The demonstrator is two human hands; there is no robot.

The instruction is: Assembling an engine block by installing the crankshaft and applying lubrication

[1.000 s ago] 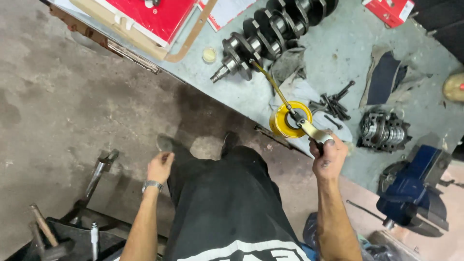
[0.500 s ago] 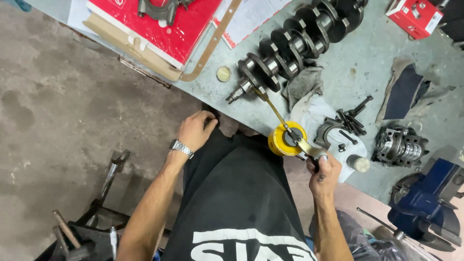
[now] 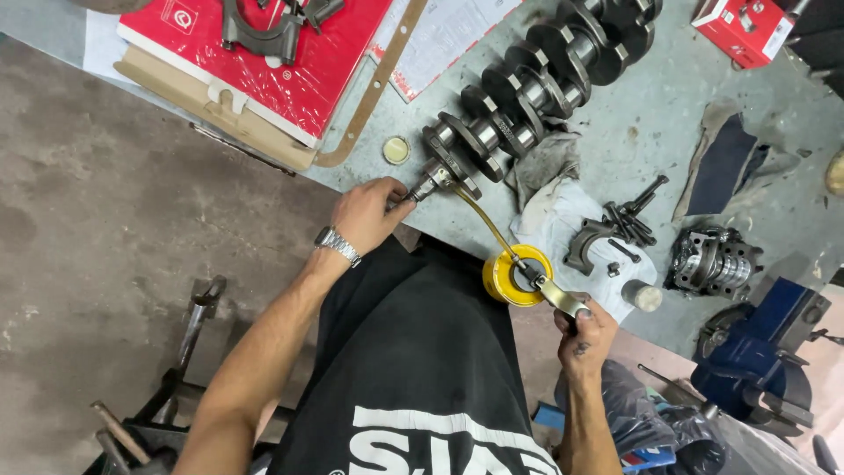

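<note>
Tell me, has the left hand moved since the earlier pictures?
Yes. The left hand has moved up from the person's side to the bench edge and now touches the crankshaft nose.

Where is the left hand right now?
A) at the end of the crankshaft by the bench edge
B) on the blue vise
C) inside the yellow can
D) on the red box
A: the left hand grips the near tip of the crankshaft at the bench edge, while the right hand holds the oil can with its long spout angled toward that same end.
</note>
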